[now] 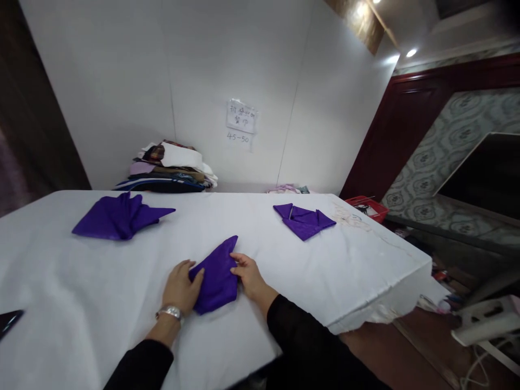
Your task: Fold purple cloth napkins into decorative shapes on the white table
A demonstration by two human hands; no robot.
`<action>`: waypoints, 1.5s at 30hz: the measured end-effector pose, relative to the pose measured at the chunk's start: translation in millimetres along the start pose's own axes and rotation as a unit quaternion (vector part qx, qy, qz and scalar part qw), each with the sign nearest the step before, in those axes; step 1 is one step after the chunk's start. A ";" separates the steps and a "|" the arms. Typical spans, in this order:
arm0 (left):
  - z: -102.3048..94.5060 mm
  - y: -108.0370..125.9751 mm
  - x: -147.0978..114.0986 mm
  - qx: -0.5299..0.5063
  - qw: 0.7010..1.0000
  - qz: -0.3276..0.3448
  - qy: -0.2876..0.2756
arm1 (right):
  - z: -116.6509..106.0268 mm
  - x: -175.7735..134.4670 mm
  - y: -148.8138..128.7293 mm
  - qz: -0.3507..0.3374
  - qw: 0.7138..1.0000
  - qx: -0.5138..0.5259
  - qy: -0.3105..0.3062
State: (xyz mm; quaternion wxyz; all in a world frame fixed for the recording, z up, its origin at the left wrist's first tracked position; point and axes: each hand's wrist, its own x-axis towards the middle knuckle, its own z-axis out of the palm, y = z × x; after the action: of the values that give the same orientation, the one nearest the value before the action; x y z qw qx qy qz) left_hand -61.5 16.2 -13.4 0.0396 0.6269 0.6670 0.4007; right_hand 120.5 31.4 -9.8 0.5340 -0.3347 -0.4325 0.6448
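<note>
A folded purple cloth napkin (217, 279) lies on the white-covered table (134, 303) between my hands, one corner pointing away from me. My left hand (182, 287) grips its left edge, thumb on top and fingers at the side. At the right edge, my right hand (247, 276) pinches the fabric between thumb and fingers. Two more purple pieces lie farther back: a fanned, pleated napkin (117, 218) on the left and a flat napkin folded to a downward point (304, 221) on the right.
Against the wall behind the table is a pile of folded clothes (174, 168). A handwritten sign (241, 116) hangs above. Past the table's right side is a red basket (368, 208). A dark flat object (8, 323) lies at the left edge.
</note>
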 end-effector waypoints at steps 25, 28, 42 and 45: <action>-28.9 -10.5 6.4 -0.026 0.976 -0.197 0.092 | 8.5 -29.9 -8.3 -0.114 0.926 -0.312 -0.177; -32.8 -10.5 7.1 -0.053 0.961 -0.249 0.103 | 10.9 -35.0 -12.2 -0.189 0.868 -0.406 -0.215; -30.3 -2.9 -15.4 -0.297 0.921 -0.228 0.110 | -15.6 -13.9 -1.8 -0.119 0.968 -0.209 0.069; -27.2 -1.9 -19.4 -0.311 0.922 -0.216 0.086 | -27.4 -8.3 -3.7 -0.053 0.989 -0.106 0.085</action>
State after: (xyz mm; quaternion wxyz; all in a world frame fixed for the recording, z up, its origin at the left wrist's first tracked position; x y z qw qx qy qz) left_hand -74.1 -13.7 -4.8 0.2602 0.3865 0.6292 0.6220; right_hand 148.1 29.0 -17.7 0.5638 -0.4196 -0.4687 0.5351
